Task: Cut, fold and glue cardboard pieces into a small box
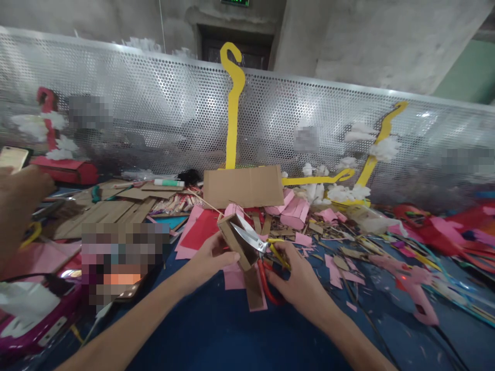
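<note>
My left hand (214, 257) grips a small folded cardboard box (233, 241) from its left side, thumb on the near edge. In my right hand (296, 275) is a pair of scissors (262, 246) with one red and one yellow handle. Their blades are spread apart and point up and left over the box's opening; whether they touch its wall I cannot tell. A cardboard strip (253, 288) hangs or lies just below the box, over pink paper (233, 278). Behind the hands stands a larger cardboard piece (243, 186) at the foot of a yellow hook-shaped cutout (232, 113).
A pink glue gun (406, 275) with a lit red spot lies at right. Cardboard sheets (96, 216) and a glue stick (169, 183) are at left. Another person's hand (23, 190) is at the far left, near a phone (13, 157). A perforated metal panel (166, 103) runs behind.
</note>
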A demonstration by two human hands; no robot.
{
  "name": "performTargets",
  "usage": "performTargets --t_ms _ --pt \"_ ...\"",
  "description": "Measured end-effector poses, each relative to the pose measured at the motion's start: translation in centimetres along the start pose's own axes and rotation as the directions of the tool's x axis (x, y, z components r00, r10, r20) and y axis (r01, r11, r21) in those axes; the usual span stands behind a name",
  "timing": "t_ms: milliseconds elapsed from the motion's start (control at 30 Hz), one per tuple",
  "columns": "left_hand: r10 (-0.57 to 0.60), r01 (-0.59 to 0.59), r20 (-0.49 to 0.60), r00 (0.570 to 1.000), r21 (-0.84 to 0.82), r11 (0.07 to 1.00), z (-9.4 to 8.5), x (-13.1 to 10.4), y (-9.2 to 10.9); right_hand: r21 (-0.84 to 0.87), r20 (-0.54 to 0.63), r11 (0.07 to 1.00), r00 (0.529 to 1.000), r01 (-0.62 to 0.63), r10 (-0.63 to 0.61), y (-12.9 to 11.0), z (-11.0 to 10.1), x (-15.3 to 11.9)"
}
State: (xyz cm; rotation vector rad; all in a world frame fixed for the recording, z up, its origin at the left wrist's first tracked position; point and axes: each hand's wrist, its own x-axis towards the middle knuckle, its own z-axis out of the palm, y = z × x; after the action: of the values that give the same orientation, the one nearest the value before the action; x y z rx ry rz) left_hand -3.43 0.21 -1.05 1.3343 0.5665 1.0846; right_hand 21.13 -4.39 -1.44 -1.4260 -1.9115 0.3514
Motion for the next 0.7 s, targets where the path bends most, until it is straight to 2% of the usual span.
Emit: performTargets --t_ms 300,533,700 --pt "-0.043 0.042 -0.041 0.998 -0.028 0.999 0.2 0.1 0.0 0.008 -0.014 0.999 0.999 -0.032 0.032 -0.3 0.0 0.2" --pt "-0.042 0.042 -0.037 0.998 0.019 0.999 0.2 -0.1 1.1 -0.003 -0.019 1.0 1.0 -0.017 0.017 -0.3 -0.3 0.1" --pt "-0.064 0.064 -0.01 0.998 -0.005 0.998 0.0 -0.2 0.9 0.01 -0.012 1.0 1.0 -0.028 0.028 -0.4 -0.6 0.3"
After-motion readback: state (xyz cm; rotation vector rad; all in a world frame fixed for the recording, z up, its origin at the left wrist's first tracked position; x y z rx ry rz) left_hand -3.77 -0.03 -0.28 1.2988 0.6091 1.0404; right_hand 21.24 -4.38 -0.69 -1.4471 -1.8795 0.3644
